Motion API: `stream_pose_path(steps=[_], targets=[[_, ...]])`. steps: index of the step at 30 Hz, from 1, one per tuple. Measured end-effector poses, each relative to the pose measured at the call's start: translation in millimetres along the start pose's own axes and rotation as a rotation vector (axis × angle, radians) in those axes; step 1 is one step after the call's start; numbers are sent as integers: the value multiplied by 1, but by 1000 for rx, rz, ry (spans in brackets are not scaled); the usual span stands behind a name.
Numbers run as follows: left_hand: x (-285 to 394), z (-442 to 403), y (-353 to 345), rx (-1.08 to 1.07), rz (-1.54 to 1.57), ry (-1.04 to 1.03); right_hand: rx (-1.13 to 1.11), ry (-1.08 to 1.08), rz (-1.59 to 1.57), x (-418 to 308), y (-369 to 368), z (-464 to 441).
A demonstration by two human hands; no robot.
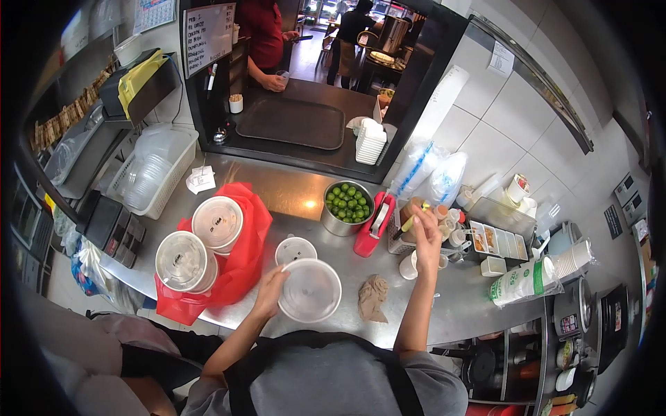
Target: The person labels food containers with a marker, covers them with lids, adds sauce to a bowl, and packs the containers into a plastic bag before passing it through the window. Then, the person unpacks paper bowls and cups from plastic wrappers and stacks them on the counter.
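Note:
My left hand (pixel 270 291) grips the rim of a round translucent lidded container (pixel 310 291) over the counter's front edge. Just behind it stands a smaller white-lidded container (pixel 296 249). My right hand (pixel 425 232) is raised above the condiment area, its fingers pinched around a thin yellow-green item, perhaps a marker (pixel 408 223). To the left, a red plastic bag (pixel 248 260) lies spread around lidded tubs, two of whose lids (pixel 217 222) bear dark writing. A metal pot of green limes (pixel 348 203) and a red tape dispenser (pixel 374 225) sit between my hands and the window.
A crumpled brown cloth (pixel 373 298) lies on the steel counter (pixel 333 267). Condiment trays (pixel 496 239) and stacked cups (pixel 572 256) stand right. A black tray (pixel 291 123) is on the window ledge; another person's hand (pixel 274 82) holds a cup there. Someone stands close at left.

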State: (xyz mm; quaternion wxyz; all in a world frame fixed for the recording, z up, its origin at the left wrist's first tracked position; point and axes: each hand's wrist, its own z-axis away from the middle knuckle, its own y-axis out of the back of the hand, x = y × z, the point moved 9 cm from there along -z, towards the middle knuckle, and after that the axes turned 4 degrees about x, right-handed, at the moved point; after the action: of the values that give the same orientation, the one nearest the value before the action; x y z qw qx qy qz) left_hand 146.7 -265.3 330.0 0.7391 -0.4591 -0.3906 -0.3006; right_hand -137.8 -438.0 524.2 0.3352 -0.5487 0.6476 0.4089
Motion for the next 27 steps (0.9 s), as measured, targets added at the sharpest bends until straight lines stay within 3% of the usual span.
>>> stream_pose_path(steps=[4, 7, 10, 13, 16, 19, 22, 25, 27], targets=[[-22, 8, 13, 67, -18, 22, -22, -67, -43, 0, 1, 25], [-29, -10, 26, 65, -214, -145, -48, -60, -79, 0, -3, 37], [-35, -31, 30, 147, -112, -134, -69, -44, -106, -5, -10, 44], [-15, -29, 10, 122, -125, -280, -86, -123, -154, -15, -21, 53], [-59, -29, 18, 97, -66, -133, -215, -122, -177, -12, -43, 67], [-75, -20, 30, 177, -200, -74, -376, -188, -249, 0, -70, 87], [-62, -16, 38, 371, -486, -448, -522, -263, -397, 3, -97, 108], [46, 56, -30, 315, -1133, -896, -615, -314, -483, -6, -116, 126], [48, 62, -49, -2, -897, -553, -658, -329, -546, -17, -127, 135]])
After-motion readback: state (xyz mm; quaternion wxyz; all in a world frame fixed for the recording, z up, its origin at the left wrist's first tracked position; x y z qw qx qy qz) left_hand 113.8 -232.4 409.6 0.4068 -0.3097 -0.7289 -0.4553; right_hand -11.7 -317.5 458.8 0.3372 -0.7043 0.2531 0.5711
